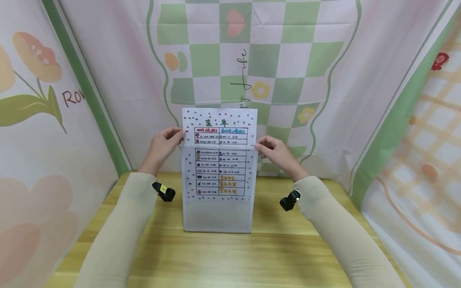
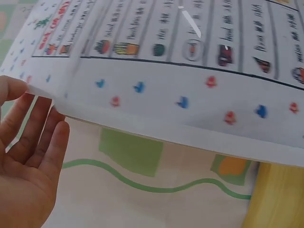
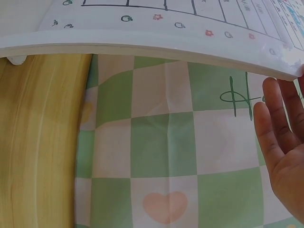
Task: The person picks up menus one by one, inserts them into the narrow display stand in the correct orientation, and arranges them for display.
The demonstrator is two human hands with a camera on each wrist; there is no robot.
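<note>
A hand-drawn menu sheet [image 1: 219,127] with a coloured table stands upright, its lower part inside a translucent plastic sleeve [image 1: 217,216] that rests on the wooden table [image 1: 216,260]. My left hand [image 1: 179,136] pinches the sheet's left edge just above the sleeve's mouth. In the left wrist view, the fingers [image 2: 40,137] lie behind the paper [image 2: 166,61]. My right hand [image 1: 259,145] pinches the sleeve's top right corner. The right wrist view shows its fingers [image 3: 280,137] behind the sleeve's edge [image 3: 142,45].
Patterned cloth walls close in the table: a green checkered backdrop [image 1: 252,60] behind, and floral panels on the left [image 1: 39,120] and right [image 1: 425,140]. Small black cameras sit on both wrists [image 1: 164,192] [image 1: 289,200].
</note>
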